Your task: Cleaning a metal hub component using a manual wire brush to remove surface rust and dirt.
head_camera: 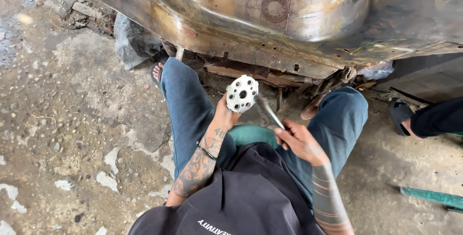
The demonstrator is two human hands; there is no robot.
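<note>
While the left hand [225, 115] clasps the white perforated disc [242, 94] by its lower edge and holds it upright between the knees, the right hand [300, 141] is clenched around the handle of a thin metal brush [268, 111], whose blurred tip lies just beside the disc's right edge. Judging from this, the cleaning goes best with the disc pinched firmly below, fingers away from the face, and short strokes running outward from the grip. Rusty car bodywork [270, 27] hangs beyond the disc, another person's sandalled foot [404, 119] well right.
</note>
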